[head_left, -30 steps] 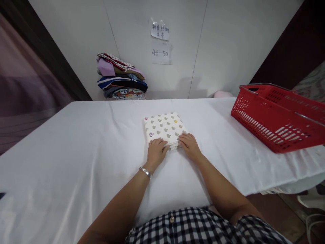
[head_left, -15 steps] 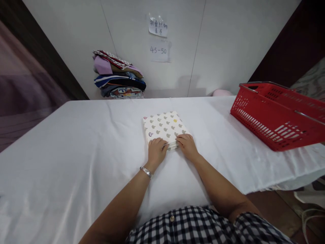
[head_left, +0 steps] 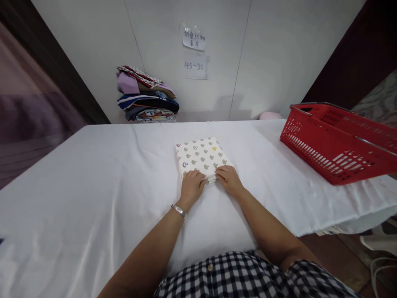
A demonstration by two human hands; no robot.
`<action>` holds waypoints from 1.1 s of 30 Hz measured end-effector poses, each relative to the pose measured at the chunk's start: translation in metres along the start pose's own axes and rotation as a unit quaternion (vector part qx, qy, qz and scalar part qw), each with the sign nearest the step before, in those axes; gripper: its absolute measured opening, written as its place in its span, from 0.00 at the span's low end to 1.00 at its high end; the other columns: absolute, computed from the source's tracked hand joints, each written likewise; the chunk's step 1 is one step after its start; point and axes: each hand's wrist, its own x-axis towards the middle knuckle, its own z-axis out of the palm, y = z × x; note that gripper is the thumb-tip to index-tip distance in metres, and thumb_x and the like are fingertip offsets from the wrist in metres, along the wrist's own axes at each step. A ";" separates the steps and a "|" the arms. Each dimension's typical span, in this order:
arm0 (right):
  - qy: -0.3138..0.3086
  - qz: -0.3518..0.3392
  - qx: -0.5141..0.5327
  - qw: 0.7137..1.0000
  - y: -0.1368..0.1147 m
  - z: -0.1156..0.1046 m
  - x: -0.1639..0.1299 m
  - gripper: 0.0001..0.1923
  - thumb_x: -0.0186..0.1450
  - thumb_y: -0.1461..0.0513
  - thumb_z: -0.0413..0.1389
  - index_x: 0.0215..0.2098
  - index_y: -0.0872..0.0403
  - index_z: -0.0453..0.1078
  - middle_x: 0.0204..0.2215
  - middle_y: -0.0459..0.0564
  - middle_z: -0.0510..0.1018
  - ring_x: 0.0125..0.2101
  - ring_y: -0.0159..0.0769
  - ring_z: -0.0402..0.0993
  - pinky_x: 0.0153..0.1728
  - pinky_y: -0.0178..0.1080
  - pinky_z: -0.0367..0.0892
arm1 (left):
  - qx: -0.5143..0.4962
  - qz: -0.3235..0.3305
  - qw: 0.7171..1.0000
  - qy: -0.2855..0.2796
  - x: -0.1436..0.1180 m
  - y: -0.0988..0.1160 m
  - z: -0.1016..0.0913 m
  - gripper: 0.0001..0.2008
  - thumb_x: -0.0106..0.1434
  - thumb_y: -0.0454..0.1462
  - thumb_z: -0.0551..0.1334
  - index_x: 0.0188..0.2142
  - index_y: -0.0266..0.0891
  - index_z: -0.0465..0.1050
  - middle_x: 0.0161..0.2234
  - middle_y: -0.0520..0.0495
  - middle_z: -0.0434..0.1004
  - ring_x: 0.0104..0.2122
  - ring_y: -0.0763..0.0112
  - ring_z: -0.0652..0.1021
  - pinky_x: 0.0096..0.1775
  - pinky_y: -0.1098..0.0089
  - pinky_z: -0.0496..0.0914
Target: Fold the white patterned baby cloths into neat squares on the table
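A folded cream cloth (head_left: 203, 155) printed with small grey mushroom-like shapes lies flat on the white-covered table (head_left: 139, 174). My left hand (head_left: 192, 185) grips its near edge on the left, thumb toward the middle and fingers on top. On the right of that same edge, my right hand (head_left: 229, 180) pinches the layers with fingers over the top. Several folded layers show between the two hands. Both thumbs are partly hidden.
A red plastic basket (head_left: 325, 149) with metal handles stands at the table's right side. Behind the table's far edge rises a stack of folded fabrics (head_left: 147, 95). Paper notes (head_left: 195, 66) hang on the wall. A pink rounded object (head_left: 269, 115) shows at the back right.
The near edge between my hands looks pressed a little flatter. Both hands stay at the cloth's near edge, and the view has shifted slightly.
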 end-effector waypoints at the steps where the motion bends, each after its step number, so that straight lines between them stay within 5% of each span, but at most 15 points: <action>1: -0.004 -0.003 0.002 1.000 0.000 -0.001 0.000 0.12 0.65 0.63 0.51 0.44 0.49 0.73 0.42 0.51 0.76 0.45 0.41 0.68 0.49 0.48 0.58 | 0.001 -0.002 1.000 0.000 0.000 0.000 0.000 0.08 0.64 0.40 0.55 0.37 0.42 0.72 0.36 0.46 0.72 0.39 0.63 0.69 0.42 0.61 0.60; 25: -0.004 -0.001 0.002 1.000 0.000 0.002 0.000 0.12 0.65 0.66 0.48 0.41 0.51 0.72 0.40 0.52 0.76 0.44 0.41 0.67 0.48 0.48 0.60 | 0.009 0.007 1.000 -0.003 -0.001 0.000 -0.002 0.11 0.66 0.39 0.52 0.35 0.42 0.72 0.35 0.45 0.71 0.39 0.62 0.69 0.42 0.60 0.60; 30: -0.005 -0.020 0.007 1.000 -0.002 0.000 0.001 0.13 0.65 0.65 0.49 0.44 0.50 0.73 0.40 0.52 0.75 0.43 0.41 0.67 0.47 0.48 0.60 | 0.009 0.028 0.999 0.028 -0.003 0.005 -0.002 0.12 0.65 0.38 0.53 0.45 0.43 0.71 0.46 0.43 0.73 0.48 0.60 0.69 0.49 0.57 0.61; 33: -0.009 -0.026 0.006 1.000 -0.004 0.000 0.000 0.15 0.65 0.66 0.48 0.45 0.49 0.72 0.39 0.52 0.75 0.43 0.41 0.68 0.47 0.48 0.61 | 0.026 0.071 0.997 0.009 -0.004 0.011 0.003 0.19 0.65 0.38 0.53 0.55 0.42 0.63 0.57 0.43 0.66 0.57 0.59 0.64 0.57 0.54 0.55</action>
